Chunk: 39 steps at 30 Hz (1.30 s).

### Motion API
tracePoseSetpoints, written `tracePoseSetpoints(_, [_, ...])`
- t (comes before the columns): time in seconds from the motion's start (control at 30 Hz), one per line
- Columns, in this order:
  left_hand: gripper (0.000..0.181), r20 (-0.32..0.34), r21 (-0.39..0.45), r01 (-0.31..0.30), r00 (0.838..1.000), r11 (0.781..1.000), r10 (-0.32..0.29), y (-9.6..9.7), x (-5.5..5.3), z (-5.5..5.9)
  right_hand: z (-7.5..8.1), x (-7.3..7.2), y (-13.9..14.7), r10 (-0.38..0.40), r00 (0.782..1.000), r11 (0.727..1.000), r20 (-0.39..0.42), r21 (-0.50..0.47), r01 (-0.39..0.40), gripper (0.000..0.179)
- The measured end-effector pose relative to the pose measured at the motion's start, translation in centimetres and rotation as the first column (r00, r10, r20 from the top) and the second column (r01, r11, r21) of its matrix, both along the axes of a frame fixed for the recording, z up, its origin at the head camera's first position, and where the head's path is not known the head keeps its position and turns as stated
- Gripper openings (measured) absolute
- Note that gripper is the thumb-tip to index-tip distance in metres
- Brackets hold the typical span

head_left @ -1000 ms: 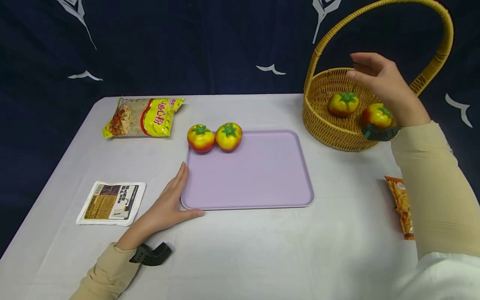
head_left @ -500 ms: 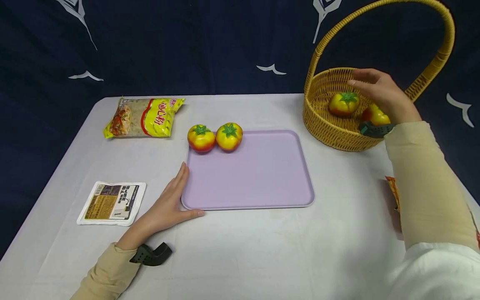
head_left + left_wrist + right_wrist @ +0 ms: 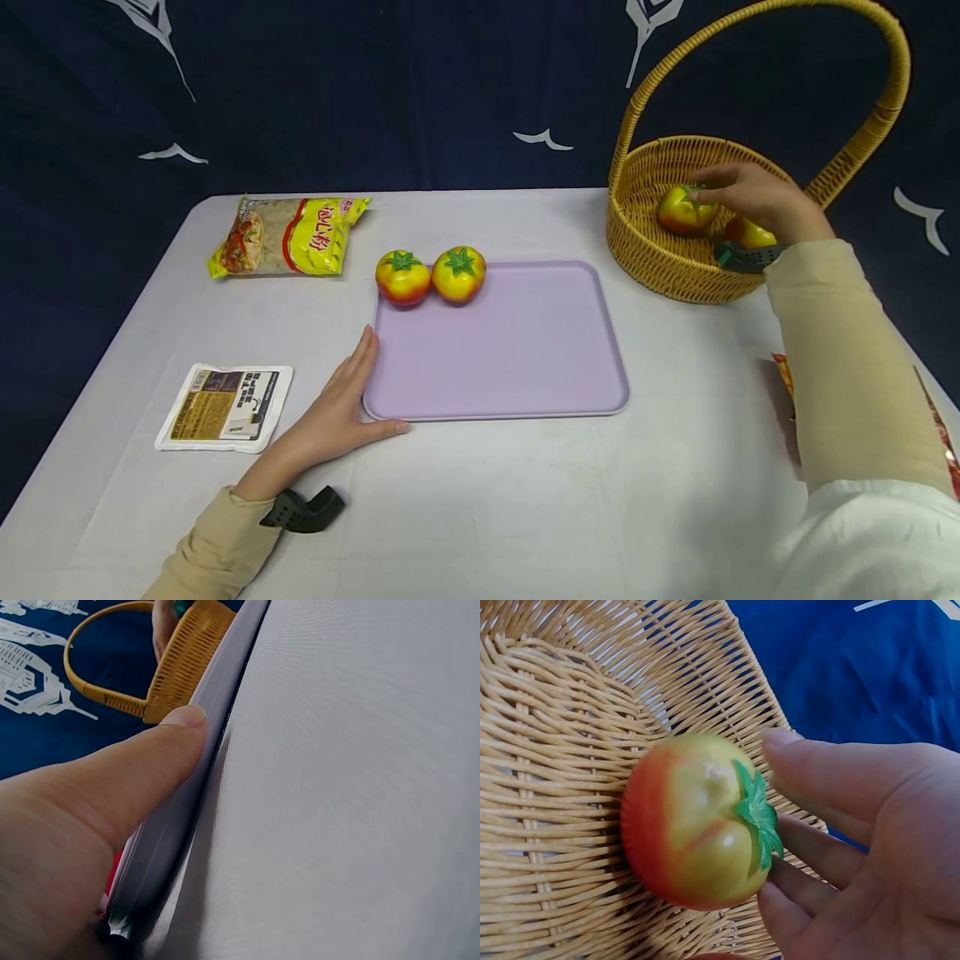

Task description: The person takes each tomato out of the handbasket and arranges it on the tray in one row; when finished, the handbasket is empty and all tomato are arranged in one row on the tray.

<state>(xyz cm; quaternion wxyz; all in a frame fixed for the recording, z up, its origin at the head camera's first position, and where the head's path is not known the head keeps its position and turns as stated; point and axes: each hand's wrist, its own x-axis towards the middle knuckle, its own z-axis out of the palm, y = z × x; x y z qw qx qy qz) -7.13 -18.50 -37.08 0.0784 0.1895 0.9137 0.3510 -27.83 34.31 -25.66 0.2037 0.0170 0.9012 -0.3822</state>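
My left hand (image 3: 333, 417) rests against the near left corner of a lilac tray (image 3: 517, 350), fingers straight along its left side. In the left wrist view the thumb (image 3: 142, 769) touches the tray's rim. My right hand (image 3: 757, 200) reaches into a wicker basket (image 3: 675, 279) over a red-yellow toy tomato (image 3: 682, 212). In the right wrist view, thumb and fingers are spread around the green-leaf end of that tomato (image 3: 697, 821), without a visible grip. A second tomato (image 3: 746, 233) in the basket is partly hidden by my right wrist.
Two more tomatoes, one on the tray (image 3: 459, 279) and one at its far left corner (image 3: 403, 279), sit side by side. A yellow noodle bag (image 3: 288, 236) lies at the back left, a white flat packet (image 3: 225, 407) nearer. An orange packet (image 3: 784, 371) is mostly behind my right arm.
My right hand has come down from above the basket to the tomato inside it. My left hand and the tray have stayed in place.
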Motion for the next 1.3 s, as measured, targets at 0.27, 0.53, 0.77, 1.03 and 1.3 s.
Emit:
tracePoseSetpoints(0.27, [0.115,-0.009,0.002,0.0,1.0,1.0,0.0,0.0,0.0,0.0,-0.1,-0.7,-0.1,0.107,0.993,0.992,0.047,0.059,-0.109,0.074])
tracePoseSetpoints(0.53, [0.116,-0.013,0.005,0.003,1.0,1.0,-0.003,0.0,-0.1,0.0,-0.7,-1.1,-0.4,0.16,0.976,0.985,0.146,0.048,-0.169,0.077])
tracePoseSetpoints(0.77, [0.114,-0.01,0.007,0.006,1.0,1.0,-0.006,0.1,-0.1,-0.1,-1.0,-1.4,-0.5,0.143,0.976,0.989,0.166,0.002,-0.146,0.079])
tracePoseSetpoints(1.03, [0.114,0.001,-0.002,-0.002,1.0,1.0,0.002,0.1,-0.1,0.0,0.8,-0.6,-0.7,0.089,0.994,0.995,0.061,0.032,-0.091,0.085])
tracePoseSetpoints(1.3, [0.115,0.015,-0.009,-0.01,1.0,1.0,0.01,-0.1,0.0,0.2,4.0,2.6,-3.3,-0.094,0.973,0.995,-0.211,-0.035,0.088,0.074])
